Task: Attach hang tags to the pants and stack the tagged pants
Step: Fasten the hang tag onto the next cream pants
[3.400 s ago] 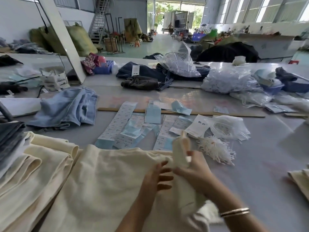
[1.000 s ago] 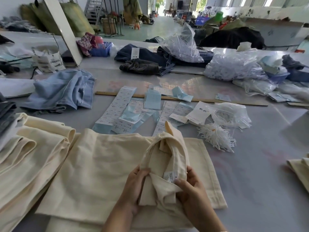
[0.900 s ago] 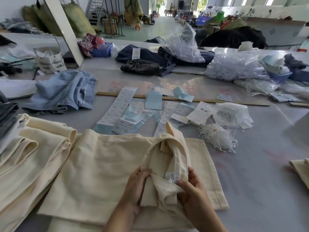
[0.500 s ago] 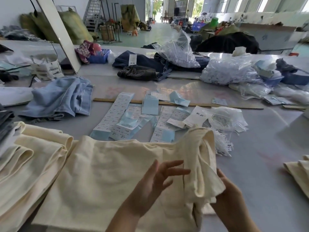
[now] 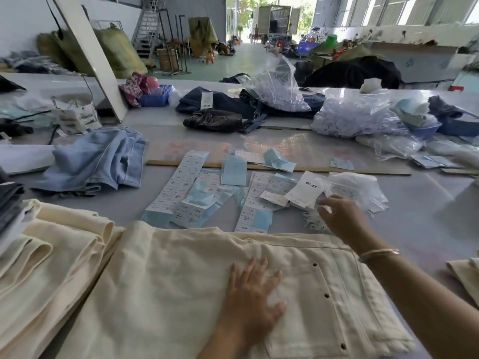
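While half a second ago the pants (image 5: 181,294) were lifted and bunched between both hands, now they lie flat at the bottom centre of the frame. The left hand (image 5: 252,299) presses on them with spread, straight fingers. The right hand (image 5: 339,216) has let go and reaches up to the white ties (image 5: 315,221), fingers loosely curved, holding nothing. Left of the pants sits a cream stack (image 5: 49,255). Above them lie tags (image 5: 181,182), a plastic bag (image 5: 355,187) and blue jeans (image 5: 96,159).
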`<act>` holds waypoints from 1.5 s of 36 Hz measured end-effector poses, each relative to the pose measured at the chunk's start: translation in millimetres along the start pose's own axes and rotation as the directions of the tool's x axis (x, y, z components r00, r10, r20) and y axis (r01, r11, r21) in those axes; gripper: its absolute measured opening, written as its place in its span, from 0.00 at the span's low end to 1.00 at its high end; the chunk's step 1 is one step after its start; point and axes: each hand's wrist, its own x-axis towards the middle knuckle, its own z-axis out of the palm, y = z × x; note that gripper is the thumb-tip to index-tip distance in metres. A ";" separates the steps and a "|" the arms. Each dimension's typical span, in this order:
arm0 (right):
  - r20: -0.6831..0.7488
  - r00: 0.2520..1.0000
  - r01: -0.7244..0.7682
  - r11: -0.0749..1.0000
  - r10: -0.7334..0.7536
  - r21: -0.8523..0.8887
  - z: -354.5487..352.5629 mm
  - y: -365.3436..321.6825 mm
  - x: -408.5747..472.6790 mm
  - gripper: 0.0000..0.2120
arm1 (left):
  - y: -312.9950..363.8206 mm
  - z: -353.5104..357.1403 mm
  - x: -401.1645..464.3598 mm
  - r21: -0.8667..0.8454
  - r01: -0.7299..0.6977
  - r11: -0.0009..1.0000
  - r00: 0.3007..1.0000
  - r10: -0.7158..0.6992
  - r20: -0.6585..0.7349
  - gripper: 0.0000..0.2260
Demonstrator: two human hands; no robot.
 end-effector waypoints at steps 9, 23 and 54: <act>0.188 0.982 0.061 0.929 0.009 -0.364 64.9 -22.8 65.2 0.14 | -6.9 8.2 3.7 -0.110 -0.043 0.993 0.998 0.038 -0.048 0.23; 0.166 0.986 0.091 0.928 -0.031 -0.362 63.1 9.4 71.3 0.10 | -7.4 7.3 7.7 -0.187 -0.013 0.982 0.998 0.001 -0.065 0.21; -0.324 0.876 0.431 0.880 -0.357 0.198 32.9 -58.1 -8.7 0.04 | -20.0 -20.8 29.9 -0.930 0.105 -0.352 0.858 -0.441 0.264 0.22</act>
